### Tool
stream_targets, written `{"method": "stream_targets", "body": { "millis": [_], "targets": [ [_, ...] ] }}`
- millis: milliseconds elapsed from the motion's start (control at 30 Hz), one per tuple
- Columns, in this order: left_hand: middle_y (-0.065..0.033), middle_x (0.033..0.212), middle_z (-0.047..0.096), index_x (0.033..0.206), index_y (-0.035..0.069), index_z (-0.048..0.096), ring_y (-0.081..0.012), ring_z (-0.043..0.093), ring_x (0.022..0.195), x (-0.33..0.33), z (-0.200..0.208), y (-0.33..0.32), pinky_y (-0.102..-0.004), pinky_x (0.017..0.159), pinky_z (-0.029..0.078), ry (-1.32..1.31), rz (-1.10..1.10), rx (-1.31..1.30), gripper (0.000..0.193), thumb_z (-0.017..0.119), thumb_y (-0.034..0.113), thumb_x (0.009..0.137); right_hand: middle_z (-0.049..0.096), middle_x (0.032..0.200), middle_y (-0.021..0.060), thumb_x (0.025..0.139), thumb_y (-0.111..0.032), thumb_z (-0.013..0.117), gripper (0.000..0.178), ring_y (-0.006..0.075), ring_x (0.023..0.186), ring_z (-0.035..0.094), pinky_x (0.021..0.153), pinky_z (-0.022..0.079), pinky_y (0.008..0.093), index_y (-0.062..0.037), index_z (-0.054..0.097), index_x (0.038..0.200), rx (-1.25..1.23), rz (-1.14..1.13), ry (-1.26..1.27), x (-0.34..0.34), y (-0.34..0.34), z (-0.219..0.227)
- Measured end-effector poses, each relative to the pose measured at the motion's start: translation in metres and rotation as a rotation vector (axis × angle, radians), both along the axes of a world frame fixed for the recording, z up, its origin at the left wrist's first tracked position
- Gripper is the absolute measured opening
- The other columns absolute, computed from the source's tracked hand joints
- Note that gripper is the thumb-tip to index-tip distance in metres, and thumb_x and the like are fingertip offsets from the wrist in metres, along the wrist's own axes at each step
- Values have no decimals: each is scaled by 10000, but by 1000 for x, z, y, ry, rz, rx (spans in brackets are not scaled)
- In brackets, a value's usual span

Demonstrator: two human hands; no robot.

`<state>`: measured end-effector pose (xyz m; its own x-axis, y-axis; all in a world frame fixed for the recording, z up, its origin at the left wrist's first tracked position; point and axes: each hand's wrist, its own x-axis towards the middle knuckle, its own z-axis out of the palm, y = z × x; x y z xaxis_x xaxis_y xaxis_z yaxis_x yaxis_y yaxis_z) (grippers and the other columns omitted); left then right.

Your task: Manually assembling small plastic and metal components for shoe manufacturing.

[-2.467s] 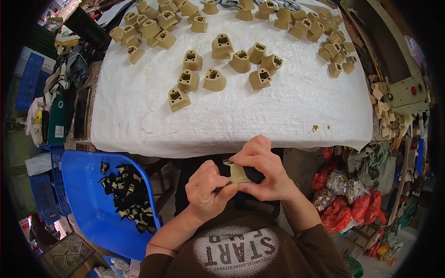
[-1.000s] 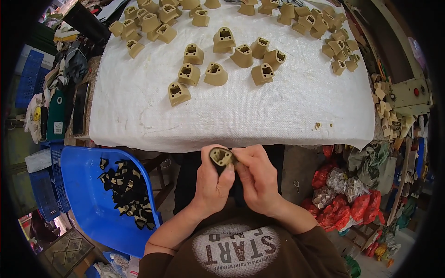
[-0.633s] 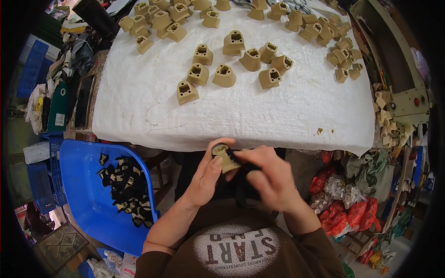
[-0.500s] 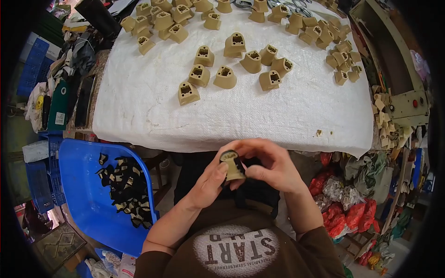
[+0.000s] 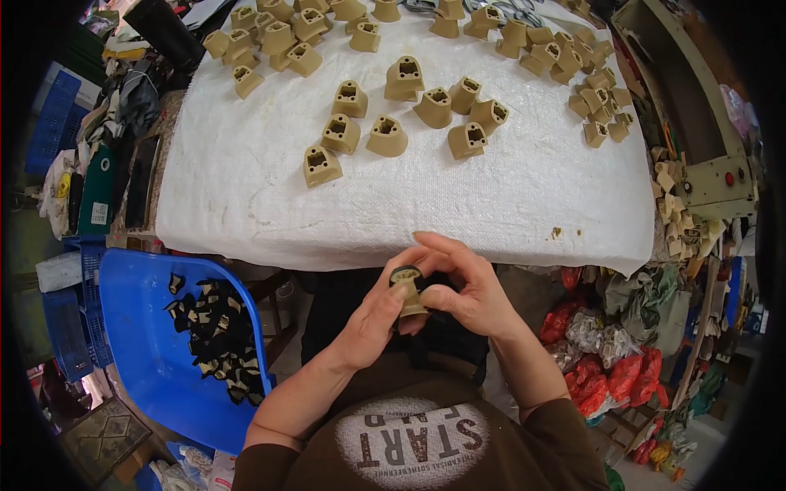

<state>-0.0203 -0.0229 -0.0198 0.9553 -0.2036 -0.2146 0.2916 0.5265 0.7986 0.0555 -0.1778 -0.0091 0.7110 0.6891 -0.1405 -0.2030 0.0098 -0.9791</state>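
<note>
Low in front of the table, my left hand [image 5: 372,326] grips a beige shoe heel [image 5: 412,304] with a black covering around its upper rim. The left thumb lies along its side. My right hand [image 5: 471,290] closes on the heel's right side, thumb pressed against it, and its index finger extends above. Fingers behind the heel are partly hidden. On the white-covered table [image 5: 426,217] stand several bare beige shoe heels [image 5: 387,135], their holed faces showing. A blue basin [image 5: 135,360] at my left holds a pile of small black-and-beige pieces [image 5: 221,335].
More beige heels [image 5: 602,102] crowd the table's far side and right edge. Red and clear plastic bags [image 5: 606,372] lie low at the right. A pale green metal frame [image 5: 712,176] rises beyond the table's right edge. At far left are blue crates [image 5: 53,123] and cloths.
My right index finger has lifted and straightened, while the thumb has shifted slightly left against the heel. The heel stays in my hands. The whole view has shifted slightly.
</note>
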Motion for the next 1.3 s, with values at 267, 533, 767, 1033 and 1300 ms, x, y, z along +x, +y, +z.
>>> {"method": "stream_targets", "body": {
  "millis": [267, 533, 767, 1033, 1300],
  "targets": [
    [-38, 921, 545, 1347, 125, 374, -127, 457, 698, 2, 3, 0, -281, 605, 386, 346, -4, -661, 491, 276, 449, 991, 521, 1063, 104, 743, -46, 669, 312, 284, 1029, 436, 904, 374, 378, -66, 612, 1049, -35, -10, -677, 1, 1, -1],
    [-15, 889, 524, 1069, 139, 473, -132, 440, 636, 4, 2, -6, -292, 606, 391, 450, 34, -603, 357, 298, 439, 989, 432, 970, 110, 769, -31, 638, 169, 254, 936, 441, 852, 414, 371, -55, 592, 930, -101, -32, -621, 0, 5, 3],
    [1, 906, 509, 1056, 118, 473, -118, 459, 704, -1, 4, -11, -263, 605, 389, 441, -6, -497, 301, 380, 392, 973, 454, 891, 89, 715, -29, 646, 165, 255, 859, 431, 795, 364, 386, -64, 577, 860, -170, -134, -960, -6, 10, 16],
    [-8, 945, 526, 1100, 30, 517, -62, 481, 801, 9, 7, 16, -228, 710, 427, 22, -174, 49, 404, 583, 362, 879, 467, 1096, 114, 757, -179, 692, 465, 214, 1048, 455, 915, 358, 316, -30, 541, 1170, -3, -41, -362, 6, -5, 7],
    [-122, 1285, 446, 1350, -16, 312, -178, 457, 1174, 8, -1, 16, -307, 957, 397, -189, -53, 2, 660, 492, 455, 923, 402, 1245, 135, 734, -177, 766, 501, 276, 1167, 390, 981, 338, 378, -43, 553, 1167, -51, 87, -521, 4, 0, 21]
  ]
}}
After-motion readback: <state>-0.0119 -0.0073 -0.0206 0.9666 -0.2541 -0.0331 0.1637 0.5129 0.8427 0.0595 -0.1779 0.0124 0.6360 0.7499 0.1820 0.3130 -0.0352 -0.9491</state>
